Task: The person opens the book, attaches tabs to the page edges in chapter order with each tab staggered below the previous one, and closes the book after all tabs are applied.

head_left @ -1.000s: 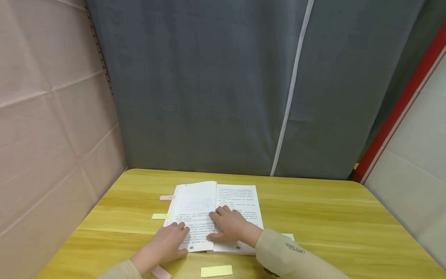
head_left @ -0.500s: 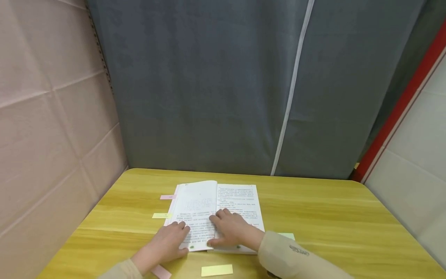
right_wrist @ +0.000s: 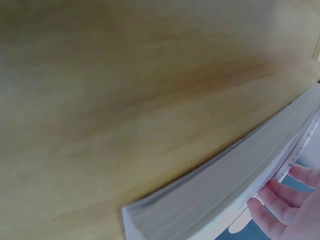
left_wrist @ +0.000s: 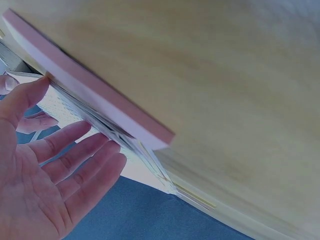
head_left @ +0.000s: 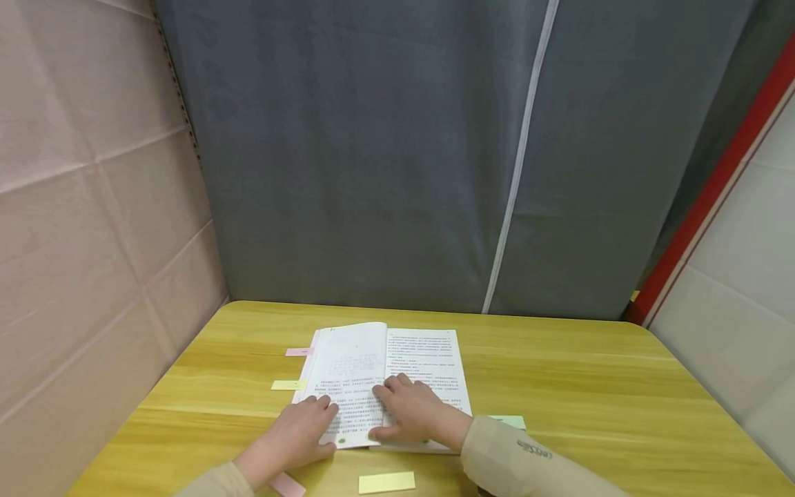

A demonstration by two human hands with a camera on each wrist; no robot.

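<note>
An open book (head_left: 354,345) with printed text lies on the wooden table. My left hand (head_left: 298,431) rests on the lower left corner of its left page, fingers extended; in the left wrist view the fingertips meet the page side and the thumb (left_wrist: 32,95) is at the book's near edge. Across the lower part of the centre fold lies my right hand (head_left: 413,411), palm down on the right page with fingers spread. The right wrist view shows those fingers (right_wrist: 280,200) relaxed over the page, beside the thick page block (right_wrist: 225,175).
Left of the book, a pink strip (head_left: 299,352) and a yellow strip (head_left: 288,385) stick out at its edge. A pink pad (head_left: 288,485) lies by the left wrist, a yellow pad (head_left: 386,482) in front, and a pale green one (head_left: 509,421) beyond the right sleeve. A grey curtain (head_left: 373,172) hangs behind.
The right wrist and sleeve have shifted slightly to the right, while the fingers stay on the book. The left hand and the open pages look the same.
</note>
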